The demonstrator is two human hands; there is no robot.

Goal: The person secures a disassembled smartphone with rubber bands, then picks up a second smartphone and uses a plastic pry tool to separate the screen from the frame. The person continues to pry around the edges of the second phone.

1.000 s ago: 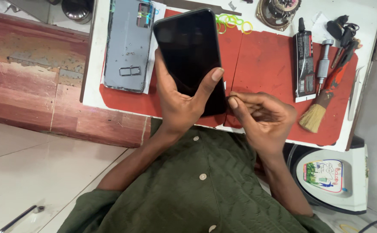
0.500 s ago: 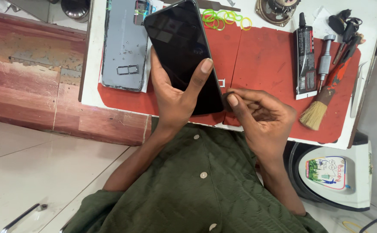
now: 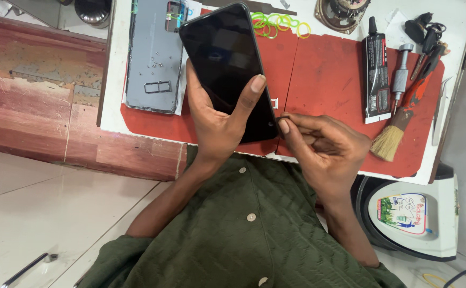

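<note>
While your left hand point(image 3: 217, 125) grips the black phone point(image 3: 227, 66) at frame centre-top, thumb across its dark glossy screen, unlit, your right hand point(image 3: 323, 146) pinches closed at its lower edge, pinched item too small to tell.

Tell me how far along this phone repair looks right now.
Looks done: the phone shows its dark screen fitted. In hand: the left hand grips it over the red mat, while the right hand pinches at its lower edge; what it pinches is too small to tell. Left: a grey back panel lies apart, and the glue tube and brush lie unused.
</note>
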